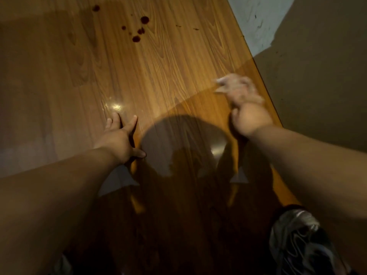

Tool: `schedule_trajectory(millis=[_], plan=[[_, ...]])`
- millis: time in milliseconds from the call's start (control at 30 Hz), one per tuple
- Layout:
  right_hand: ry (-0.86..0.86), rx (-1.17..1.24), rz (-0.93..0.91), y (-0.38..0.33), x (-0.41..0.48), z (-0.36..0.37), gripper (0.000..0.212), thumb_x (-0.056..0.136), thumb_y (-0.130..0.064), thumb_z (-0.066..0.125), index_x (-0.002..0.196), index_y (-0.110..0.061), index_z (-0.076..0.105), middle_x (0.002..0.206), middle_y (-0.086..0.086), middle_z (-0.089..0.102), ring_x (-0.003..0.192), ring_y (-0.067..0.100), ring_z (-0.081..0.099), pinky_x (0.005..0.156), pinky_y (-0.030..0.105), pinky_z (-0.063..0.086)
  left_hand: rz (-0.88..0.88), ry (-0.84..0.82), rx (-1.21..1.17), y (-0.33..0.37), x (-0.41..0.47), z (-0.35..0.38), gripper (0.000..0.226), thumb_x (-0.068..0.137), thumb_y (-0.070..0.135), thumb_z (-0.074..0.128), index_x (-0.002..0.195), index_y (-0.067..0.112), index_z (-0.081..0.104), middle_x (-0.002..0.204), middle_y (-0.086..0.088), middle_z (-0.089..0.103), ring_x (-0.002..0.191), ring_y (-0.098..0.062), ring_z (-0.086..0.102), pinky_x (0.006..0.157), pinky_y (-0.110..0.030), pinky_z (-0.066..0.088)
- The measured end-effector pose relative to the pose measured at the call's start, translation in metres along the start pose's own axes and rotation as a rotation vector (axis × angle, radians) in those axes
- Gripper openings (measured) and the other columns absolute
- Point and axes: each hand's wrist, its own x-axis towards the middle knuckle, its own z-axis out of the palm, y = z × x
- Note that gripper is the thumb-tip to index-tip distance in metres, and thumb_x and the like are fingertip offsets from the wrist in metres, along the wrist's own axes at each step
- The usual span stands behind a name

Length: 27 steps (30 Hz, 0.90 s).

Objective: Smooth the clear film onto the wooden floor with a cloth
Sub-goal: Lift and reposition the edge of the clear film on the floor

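Note:
A wood-grain floor sheet [151,62] runs away from me, glossy with clear film [119,108] that catches a bright glare. My left hand [121,137] lies flat on it with fingers spread, pressing down at the centre left. My right hand [250,118] grips a pale bunched cloth [236,86], blurred by motion, and holds it against the surface near the right edge of the sheet.
Dark red spots [140,31] mark the wood at the far end. Beyond the right edge lie a bare brown floor [317,86] and a white patch [256,22]. My shoe [301,241] shows at the lower right. My head's shadow falls between the hands.

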Motion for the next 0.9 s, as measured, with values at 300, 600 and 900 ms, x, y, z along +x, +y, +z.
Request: schedule_trajectory(millis=[300, 600, 900], plan=[[-0.095, -0.063, -0.563, -0.127, -0.048, 0.038, 0.045, 0.1, -0.022, 0.033, 0.144, -0.016, 0.035, 0.151, 0.01, 0.033, 0.138, 0.023, 0.029, 0.112, 0.032, 0.017, 0.017, -0.002, 0.018, -0.003, 0.004, 0.003, 0.122, 0.063, 0.05, 0.083, 0.15, 0.044, -0.003, 0.156, -0.009, -0.026, 0.145, -0.03, -0.016, 0.117, -0.044, 0.008], [0.024, 0.15, -0.058, -0.041, 0.009, -0.01, 0.045, 0.092, -0.024, 0.047, 0.136, -0.015, 0.048, 0.144, 0.011, 0.043, 0.128, 0.028, 0.043, 0.107, 0.035, 0.035, -0.005, 0.013, -0.064, 0.0, 0.002, -0.002, 0.135, 0.058, 0.045, 0.088, 0.153, 0.028, -0.007, 0.158, -0.003, -0.021, 0.147, -0.025, -0.013, 0.118, -0.039, 0.007], [-0.082, 0.145, -0.349, -0.132, -0.03, 0.03, 0.039, 0.091, -0.036, 0.046, 0.125, -0.019, 0.057, 0.13, 0.009, 0.057, 0.12, 0.03, 0.05, 0.092, 0.033, 0.037, -0.117, 0.092, 0.037, -0.03, 0.02, -0.039, 0.133, 0.058, 0.06, 0.081, 0.153, 0.027, -0.005, 0.161, -0.006, -0.009, 0.147, -0.033, -0.004, 0.119, -0.049, 0.011]])
